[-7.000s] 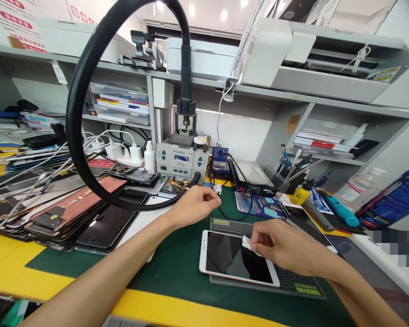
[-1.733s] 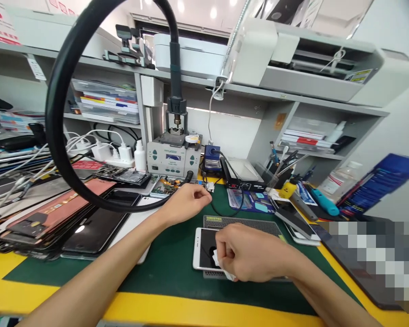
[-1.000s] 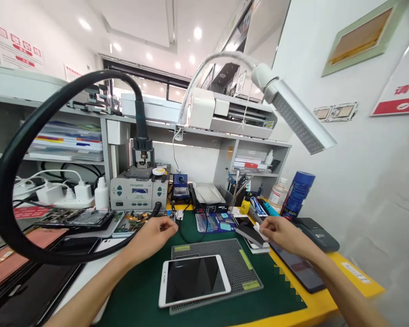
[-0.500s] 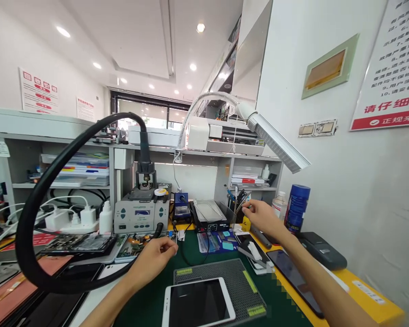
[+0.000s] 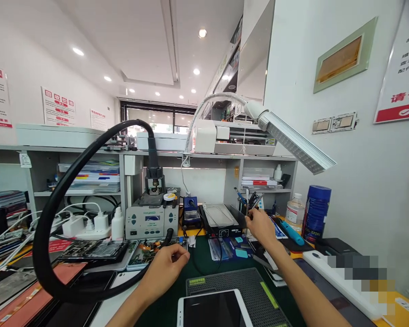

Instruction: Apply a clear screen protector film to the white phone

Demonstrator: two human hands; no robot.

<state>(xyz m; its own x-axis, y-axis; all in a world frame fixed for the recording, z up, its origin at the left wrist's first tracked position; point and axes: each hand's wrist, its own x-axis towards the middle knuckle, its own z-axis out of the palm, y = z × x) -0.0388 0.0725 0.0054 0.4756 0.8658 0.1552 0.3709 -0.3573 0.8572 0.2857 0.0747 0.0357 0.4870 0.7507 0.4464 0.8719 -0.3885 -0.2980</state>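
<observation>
At my far left on the desk (image 5: pixel 199 232), a salmon-coloured panel (image 5: pixel 41 295) lies among dark screens, and a thick black hose (image 5: pixel 42 227) loops up over them. Next along, a small white bottle (image 5: pixel 117 225) stands just beside a grey control unit (image 5: pixel 152 220) with a display. In front of that unit lies an opened device (image 5: pixel 145 253) with its circuit board showing. My left hand (image 5: pixel 168 269) hangs near it, fingers loosely curled; I cannot tell whether thumb and forefinger meet. To its right, the white-framed tablet (image 5: pixel 213 311) lies screen up, partly over a grey perforated mat (image 5: pixel 241 284), its near edge cut off from view. Beyond the mat sits a black box (image 5: pixel 221 232) with a pale top. My right hand (image 5: pixel 263 227) is bent in front of the upright tools (image 5: pixel 257 200), fingertips drawn together; I cannot tell if they grip one. Farther right stand a clear bottle (image 5: pixel 294 214) and a blue canister (image 5: pixel 316 213).
</observation>
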